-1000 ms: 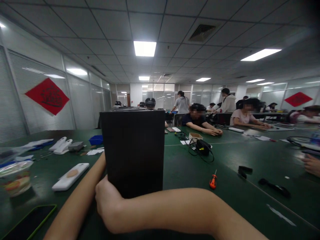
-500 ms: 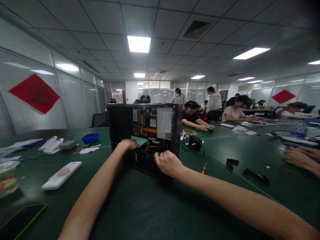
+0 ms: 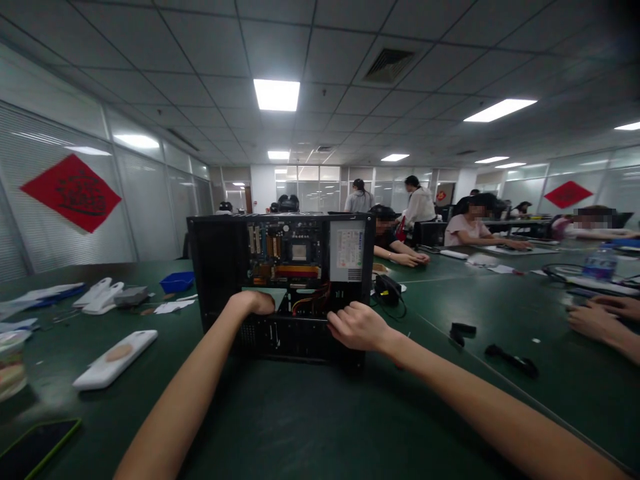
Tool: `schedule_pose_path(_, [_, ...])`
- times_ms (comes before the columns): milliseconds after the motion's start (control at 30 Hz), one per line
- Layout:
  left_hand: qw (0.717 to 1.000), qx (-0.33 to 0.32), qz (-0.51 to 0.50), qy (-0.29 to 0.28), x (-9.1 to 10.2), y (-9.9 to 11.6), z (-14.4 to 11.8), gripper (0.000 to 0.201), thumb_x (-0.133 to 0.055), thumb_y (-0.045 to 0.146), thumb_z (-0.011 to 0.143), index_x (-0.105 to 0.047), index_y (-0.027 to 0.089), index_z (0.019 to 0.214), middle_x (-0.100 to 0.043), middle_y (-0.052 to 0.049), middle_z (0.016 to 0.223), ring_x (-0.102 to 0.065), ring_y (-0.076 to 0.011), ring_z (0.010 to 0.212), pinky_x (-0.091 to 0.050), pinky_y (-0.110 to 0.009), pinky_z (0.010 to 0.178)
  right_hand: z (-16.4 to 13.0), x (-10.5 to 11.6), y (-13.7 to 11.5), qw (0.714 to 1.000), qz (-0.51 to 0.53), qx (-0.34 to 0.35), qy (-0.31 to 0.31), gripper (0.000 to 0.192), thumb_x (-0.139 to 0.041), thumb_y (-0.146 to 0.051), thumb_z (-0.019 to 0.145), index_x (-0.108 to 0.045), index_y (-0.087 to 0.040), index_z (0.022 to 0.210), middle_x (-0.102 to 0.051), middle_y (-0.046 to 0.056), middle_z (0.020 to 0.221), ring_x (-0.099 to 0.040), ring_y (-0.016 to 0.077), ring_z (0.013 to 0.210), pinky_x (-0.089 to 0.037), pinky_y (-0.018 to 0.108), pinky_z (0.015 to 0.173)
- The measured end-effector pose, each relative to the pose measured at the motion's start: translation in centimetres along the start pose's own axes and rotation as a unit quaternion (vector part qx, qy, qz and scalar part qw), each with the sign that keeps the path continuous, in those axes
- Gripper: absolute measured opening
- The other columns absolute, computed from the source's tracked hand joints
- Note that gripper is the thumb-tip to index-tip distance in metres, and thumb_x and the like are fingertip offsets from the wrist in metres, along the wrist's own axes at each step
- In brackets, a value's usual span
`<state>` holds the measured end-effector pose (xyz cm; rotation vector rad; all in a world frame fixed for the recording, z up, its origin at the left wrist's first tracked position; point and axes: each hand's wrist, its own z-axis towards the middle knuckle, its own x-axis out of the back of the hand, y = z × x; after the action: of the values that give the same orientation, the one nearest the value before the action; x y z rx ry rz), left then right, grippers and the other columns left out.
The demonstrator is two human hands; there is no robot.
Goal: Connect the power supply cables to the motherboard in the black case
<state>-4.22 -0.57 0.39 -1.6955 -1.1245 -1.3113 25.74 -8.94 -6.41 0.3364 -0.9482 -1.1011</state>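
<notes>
A black computer case [image 3: 215, 267] stands open toward me on the green table. Inside show the motherboard [image 3: 313, 235], a power supply [image 3: 349, 248] with a printed label at upper right, and coloured wires [image 3: 303, 305] low down. My left hand [image 3: 253, 303] reaches over the lower left of the opening, its fingers curled on the case beside a pale metal panel [image 3: 280, 298]; the fingertips are partly hidden. At the lower right, my right hand [image 3: 356, 325] is closed round the rim of the case.
Left lie a white slab-like device [image 3: 116, 360], a phone [image 3: 37, 450], a plastic cup [image 3: 11, 367] and a blue tray [image 3: 177, 282]. Right are a black adapter [image 3: 389, 290], black pieces [image 3: 513, 360] and a co-worker's hands [image 3: 600, 320]. My right forearm largely hides an orange screwdriver.
The computer case has turned so its open side faces me more squarely, and it looks larger. Both hands have moved with it, the right one slightly rightward.
</notes>
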Motion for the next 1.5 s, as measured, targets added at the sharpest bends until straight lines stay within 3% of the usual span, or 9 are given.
schedule_pose_path(200, [0.998,-0.014,-0.051,0.031,1.7,-0.8,-3.8,0.043,-0.054,0.039,0.088,-0.078,0.014,0.112,-0.076,-0.015,0.115,-0.07,-0.03,0.099,-0.053,-0.034,0.083,-0.1,1.0,-0.1,0.998,0.015,-0.01,-0.06,0.019,-0.053,-0.023,0.099,-0.063,-0.017,0.085,-0.068,0.003,0.067,-0.058,0.0153,0.058,-0.024,0.035,0.064])
schedule_pose_path(333, [0.99,-0.056,-0.132,-0.002,2.4,-2.4,-5.3,0.057,-0.063,0.062,0.085,-0.078,0.017,0.116,-0.077,-0.01,0.117,-0.069,-0.027,0.103,-0.05,-0.027,0.083,0.3,1.4,-0.4,0.995,0.033,-0.04,-0.089,0.021,-0.054,-0.027,0.101,-0.064,-0.016,0.087,-0.071,0.005,0.07,-0.062,0.0162,0.061,-0.025,0.035,0.066])
schedule_pose_path(467, [0.98,-0.122,-0.156,0.027,3.2,-3.1,-6.2,0.05,-0.073,0.052,0.08,-0.077,0.019,0.117,-0.076,-0.006,0.118,-0.069,-0.0248,0.107,-0.049,-0.024,0.086,0.6,1.8,-0.6,0.992,0.043,-0.046,-0.105,0.022,-0.054,-0.03,0.102,-0.065,-0.015,0.089,-0.072,0.006,0.071,-0.064,0.0169,0.063,-0.025,0.034,0.066])
schedule_pose_path(667, [0.978,-0.136,-0.142,0.065,3.8,-1.4,-6.6,0.047,-0.068,0.047,0.085,-0.075,0.016,0.12,-0.077,-0.008,0.111,-0.07,-0.0233,0.096,-0.048,-0.025,0.076,1.0,2.7,-1.0,0.984,0.041,-0.079,-0.154,0.026,-0.054,-0.034,0.103,-0.067,-0.016,0.089,-0.073,0.007,0.073,-0.065,0.0191,0.064,-0.025,0.034,0.066])
schedule_pose_path(967, [0.976,-0.136,-0.16,0.054,2.7,-1.0,-4.6,0.053,-0.073,0.055,0.082,-0.077,0.014,0.116,-0.077,-0.006,0.084,-0.069,-0.0199,0.075,-0.045,-0.025,0.063,-0.2,0.0,0.5,0.995,0.042,-0.062,-0.059,0.046,-0.045,-0.037,0.107,-0.07,-0.017,0.075,-0.069,0.006,0.062,-0.054,0.0139,0.056,-0.024,0.035,0.065])
schedule_pose_path(1167, [0.917,-0.21,-0.318,0.118,1.9,-1.2,-3.1,0.048,-0.076,0.046,0.08,-0.077,0.013,0.115,-0.077,-0.009,0.109,-0.067,-0.0181,0.081,-0.05,-0.027,0.07,-0.9,-1.0,1.8,0.996,0.063,-0.059,-0.035,0.047,-0.045,-0.038,0.107,-0.072,-0.017,0.075,-0.067,0.004,0.061,-0.051,0.0128,0.055,-0.026,0.034,0.064])
schedule_pose_path(1300, [0.874,-0.223,-0.395,0.171,2.0,-0.9,-3.2,0.045,-0.078,0.045,0.077,-0.076,0.011,0.108,-0.076,-0.01,0.102,-0.063,-0.0167,0.079,-0.049,-0.027,0.069,-1.3,-0.8,2.2,0.998,0.052,-0.041,-0.023,0.047,-0.048,-0.037,0.107,-0.07,-0.017,0.071,-0.066,0.003,0.058,-0.052,0.0122,0.054,-0.026,0.034,0.063])
schedule_pose_path(1400, [0.841,-0.241,-0.449,0.181,2.4,-0.6,-3.8,0.048,-0.079,0.045,0.077,-0.075,0.01,0.11,-0.074,-0.011,0.1,-0.062,-0.0158,0.079,-0.047,-0.026,0.067,-1.7,-0.4,2.2,0.997,0.05,-0.041,-0.05,0.045,-0.049,-0.037,0.106,-0.07,-0.017,0.072,-0.067,0.004,0.059,-0.056,0.0131,0.055,-0.028,0.033,0.063])
schedule_pose_path(1500, [0.828,-0.252,-0.463,0.192,2.9,0.4,-4.5,0.047,-0.079,0.043,0.076,-0.074,0.01,0.109,-0.072,-0.009,0.095,-0.056,-0.0122,0.071,-0.042,-0.023,0.061,-1.3,0.6,1.6,0.991,0.065,-0.078,-0.087,0.04,-0.05,-0.038,0.105,-0.072,-0.015,0.08,-0.071,0.006,0.066,-0.062,0.0156,0.06,-0.033,0.032,0.065])
